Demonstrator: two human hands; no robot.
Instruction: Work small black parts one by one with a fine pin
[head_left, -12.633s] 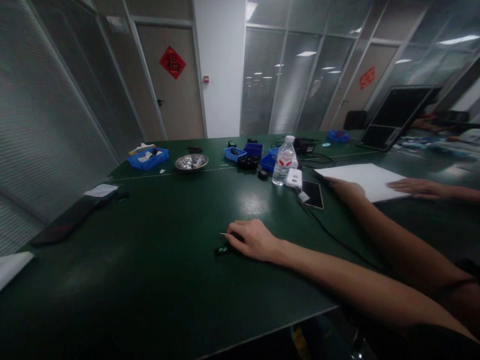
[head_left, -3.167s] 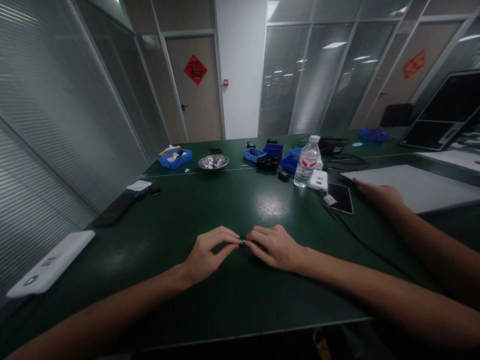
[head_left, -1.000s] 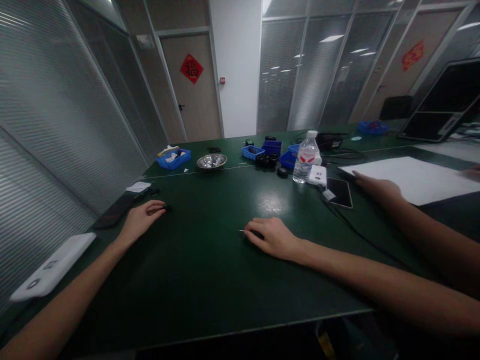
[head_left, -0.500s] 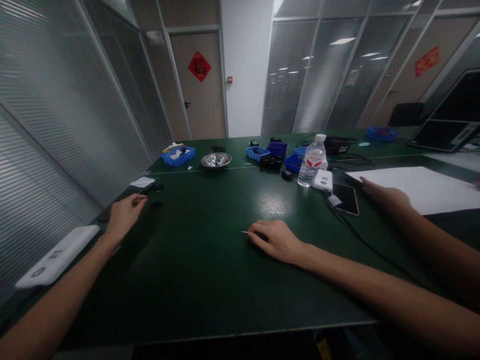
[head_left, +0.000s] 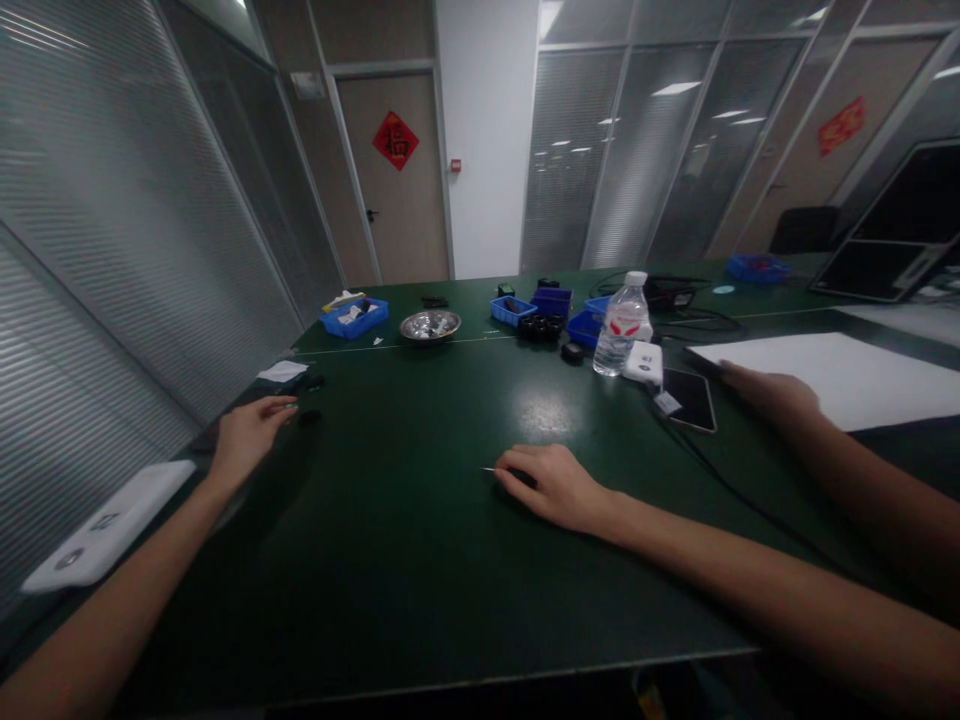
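Observation:
On the green table (head_left: 420,560) my right hand (head_left: 551,485) rests with its fingers pinched on a thin, light-coloured pin-like object (head_left: 487,469) whose tip points left. Over the left side of the table is my left hand (head_left: 251,435), thumb and fingertips pinched together; something small may be between them, too small to make out. Small dark items (head_left: 315,382) and a white paper (head_left: 283,371) lie just beyond my left hand.
Across the back stand a metal dish (head_left: 430,338), blue trays (head_left: 355,318) and black round parts (head_left: 540,328). A water bottle (head_left: 621,325), phone (head_left: 694,400) and cable are at right. Another person's hand (head_left: 772,393) touches a white sheet (head_left: 847,375). A white device (head_left: 109,525) sits far left.
The view has shifted slightly. The fingertips of my left hand have changed pose a little, still pinched. My right hand holds the thin object as before.

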